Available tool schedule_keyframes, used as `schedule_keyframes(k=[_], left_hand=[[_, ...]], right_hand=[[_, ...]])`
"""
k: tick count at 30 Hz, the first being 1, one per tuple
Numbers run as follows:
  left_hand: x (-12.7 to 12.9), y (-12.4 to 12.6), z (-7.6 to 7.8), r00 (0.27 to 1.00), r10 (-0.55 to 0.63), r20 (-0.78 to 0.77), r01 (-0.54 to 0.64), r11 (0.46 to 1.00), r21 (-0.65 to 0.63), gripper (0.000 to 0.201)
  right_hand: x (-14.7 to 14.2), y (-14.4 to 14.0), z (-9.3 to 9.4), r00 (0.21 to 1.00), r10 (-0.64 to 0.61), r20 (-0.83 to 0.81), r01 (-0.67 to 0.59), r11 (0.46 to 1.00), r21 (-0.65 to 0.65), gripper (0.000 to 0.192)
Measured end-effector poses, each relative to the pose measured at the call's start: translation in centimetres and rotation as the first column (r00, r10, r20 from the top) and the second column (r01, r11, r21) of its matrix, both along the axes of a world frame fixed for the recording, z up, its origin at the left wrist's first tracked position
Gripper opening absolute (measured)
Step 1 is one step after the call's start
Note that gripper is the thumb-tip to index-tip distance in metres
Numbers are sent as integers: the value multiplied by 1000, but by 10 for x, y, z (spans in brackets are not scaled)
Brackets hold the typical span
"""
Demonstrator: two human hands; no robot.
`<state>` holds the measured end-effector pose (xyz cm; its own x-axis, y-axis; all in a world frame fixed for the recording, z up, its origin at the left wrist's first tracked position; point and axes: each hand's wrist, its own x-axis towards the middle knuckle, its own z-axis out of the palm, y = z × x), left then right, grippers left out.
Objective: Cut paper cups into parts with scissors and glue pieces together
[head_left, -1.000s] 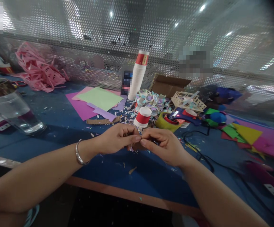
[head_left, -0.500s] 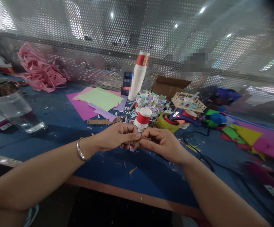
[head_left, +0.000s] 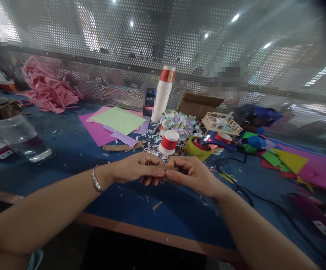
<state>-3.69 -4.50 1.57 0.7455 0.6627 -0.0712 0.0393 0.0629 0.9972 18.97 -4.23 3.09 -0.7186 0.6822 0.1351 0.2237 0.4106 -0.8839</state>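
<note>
Between my two hands is a small strip of brown cardboard [head_left: 167, 168], mostly covered by the fingers. My left hand [head_left: 140, 167], with a silver bangle on its wrist, pinches the strip's left part between thumb and fingers. At the other end my right hand [head_left: 192, 172] grips it, its thumb close to the left thumb. Just beyond the hands a red and white paper cup [head_left: 169, 142] stands upside down among paper scraps. Another corrugated cardboard strip [head_left: 122, 146] lies on the table to the left of the cup.
Behind the cup rise a tall stack of paper cups [head_left: 163, 95] and a heap of paper cut-outs [head_left: 180, 122]. Yellow tape [head_left: 193, 148] sits right of the cup. Coloured sheets [head_left: 119, 119] and a water jug [head_left: 30, 140] are leftward; a black cable [head_left: 261, 191] runs rightward.
The cardboard strip between my hands has turned to lie flatter, and the fingers have shifted slightly along it. The whole view has tilted a little, so the table sits lower.
</note>
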Motion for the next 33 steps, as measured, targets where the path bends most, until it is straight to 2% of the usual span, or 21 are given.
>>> schedule_keyframes(k=[5, 12, 15, 19, 21, 24, 27, 33], left_hand=[[10, -7, -7, 977, 128, 169, -125, 992, -25, 23], [18, -8, -3, 957, 186, 223, -141, 969, -202, 24], [13, -5, 0, 973, 151, 173, -133, 985, -114, 25], [1, -2, 8, 995, 97, 1, -96, 985, 143, 28], [-1, -2, 11, 996, 81, -43, -72, 981, 177, 29], [2, -3, 8, 995, 93, -21, -90, 989, 121, 29], [8, -4, 0, 983, 160, 87, -162, 987, 17, 26], [16, -7, -6, 950, 249, 189, -223, 963, -150, 28]], right_hand=[[-1, -4, 0, 992, -63, -110, 65, 998, 11, 31], [-3, -11, 3, 987, -135, -90, 148, 977, 151, 27], [-4, -9, 2, 987, -149, -63, 158, 972, 175, 28], [-4, -4, -1, 996, -91, -2, 90, 993, 76, 29], [-4, -3, -1, 997, -70, 19, 69, 997, 43, 28], [-3, -3, -1, 998, -70, 8, 69, 996, 57, 27], [-2, -5, 0, 995, -97, -18, 98, 991, 92, 25], [-3, -7, 3, 986, -165, -37, 169, 954, 247, 23]])
